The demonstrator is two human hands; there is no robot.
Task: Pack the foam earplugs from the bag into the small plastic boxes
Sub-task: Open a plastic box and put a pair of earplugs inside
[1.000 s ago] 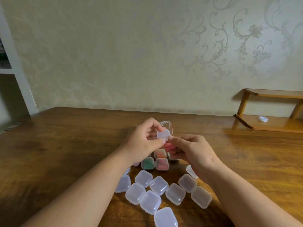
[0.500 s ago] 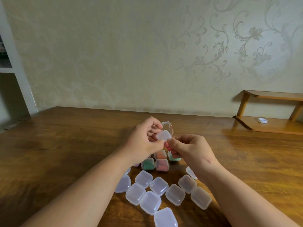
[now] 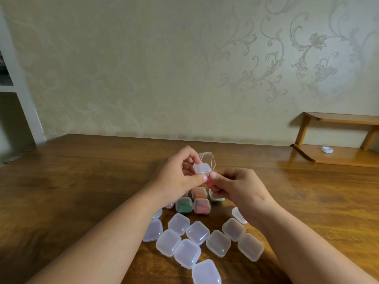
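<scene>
Head view shows me only a small change over the last second. Both hands have stayed raised above the counter (image 3: pixel 82 181), but the right hand (image 3: pixel 240 187) has drawn its lower fingers up a little, so a teal-filled box that it covered now shows. The left hand (image 3: pixel 176 177) keeps its grip on the held box (image 3: pixel 202 168), thumb below and fingers above. The right grip is a narrow pinch of thumb and forefinger at that box's near right corner. Just under the two thumbs I see the pink earplug (image 3: pixel 207 182), though I cannot tell whether it sits fully inside. My reading is that this box is being closed — one more nearly packed. Counting down by size: one counter; one wooden shelf (image 3: pixel 338 158) at far right; two hands; one clear bag (image 3: pixel 207 157) just behind the held box, its contents hidden from me; eleven empty boxes (image 3: pixel 197 232) lying shut nearest me, one half hidden by the right wrist; four filled boxes (image 3: pixel 202 206) plainly seen between those and the hands, plus a fifth, pinkish, half under the left wrist; one box in hand; one white cap (image 3: pixel 327 149) on the shelf.
</scene>
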